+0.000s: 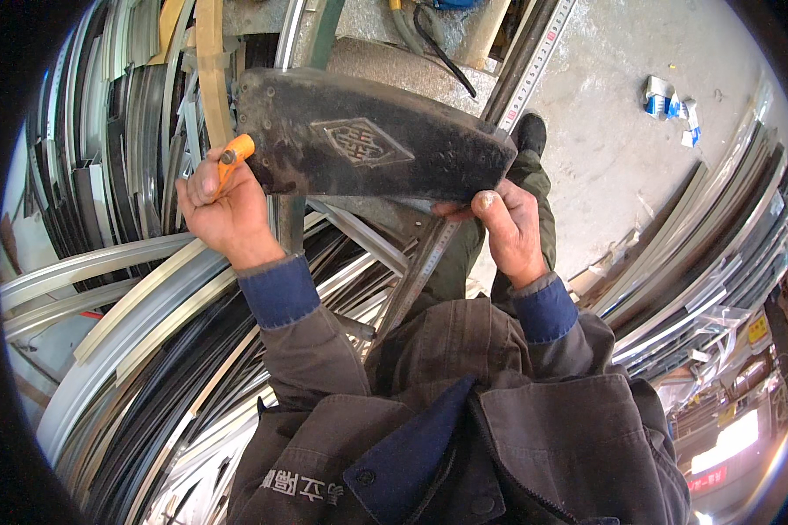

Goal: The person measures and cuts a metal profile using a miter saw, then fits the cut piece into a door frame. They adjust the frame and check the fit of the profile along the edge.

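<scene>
A dark, scuffed machine cover (446,153) with a raised diamond emblem stretches across the middle, above a metal rail. My right hand (510,223) is closed at its lower right corner, thumb on top and fingers partly hidden beneath. Closed in a fist beside the cover's left end, my left hand (229,210) grips a short orange tool (235,150). The tool's rounded end points up; most of it is hidden in the fingers, so its exact kind cannot be told. A measuring scale (534,74) runs along the rail past the cover's right end.
Stacks of long metal and plastic profiles (105,166) fill the left side, with more profiles (175,402) below and another pile (709,236) at right. A torn blue-and-white box (663,96) lies on the concrete floor. A black cable (446,54) hangs at the top.
</scene>
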### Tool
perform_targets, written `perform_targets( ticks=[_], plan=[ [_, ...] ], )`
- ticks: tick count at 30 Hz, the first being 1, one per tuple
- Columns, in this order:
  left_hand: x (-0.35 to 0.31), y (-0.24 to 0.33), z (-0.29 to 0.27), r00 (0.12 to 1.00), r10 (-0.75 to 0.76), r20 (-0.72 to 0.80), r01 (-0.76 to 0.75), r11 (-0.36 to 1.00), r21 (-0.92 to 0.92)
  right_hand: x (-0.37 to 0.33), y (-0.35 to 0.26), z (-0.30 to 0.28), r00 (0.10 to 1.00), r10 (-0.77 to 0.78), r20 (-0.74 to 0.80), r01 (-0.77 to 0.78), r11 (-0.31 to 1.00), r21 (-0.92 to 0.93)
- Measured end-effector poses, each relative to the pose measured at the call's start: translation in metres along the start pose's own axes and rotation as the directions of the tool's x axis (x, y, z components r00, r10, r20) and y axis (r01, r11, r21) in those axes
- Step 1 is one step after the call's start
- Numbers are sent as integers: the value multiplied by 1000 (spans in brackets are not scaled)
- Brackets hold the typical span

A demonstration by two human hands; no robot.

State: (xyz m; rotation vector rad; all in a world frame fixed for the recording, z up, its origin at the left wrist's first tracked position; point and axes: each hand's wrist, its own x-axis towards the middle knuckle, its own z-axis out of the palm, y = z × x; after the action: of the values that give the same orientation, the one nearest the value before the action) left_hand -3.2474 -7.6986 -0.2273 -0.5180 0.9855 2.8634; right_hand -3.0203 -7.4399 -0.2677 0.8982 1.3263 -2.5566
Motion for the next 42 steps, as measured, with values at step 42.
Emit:
perform_targets(
  ticks=[42],
  plan=[
    [5,3,-13,991,33,129,-40,998,54,3,0,-9,995,-9,97,12,1000,-27]
  ],
)
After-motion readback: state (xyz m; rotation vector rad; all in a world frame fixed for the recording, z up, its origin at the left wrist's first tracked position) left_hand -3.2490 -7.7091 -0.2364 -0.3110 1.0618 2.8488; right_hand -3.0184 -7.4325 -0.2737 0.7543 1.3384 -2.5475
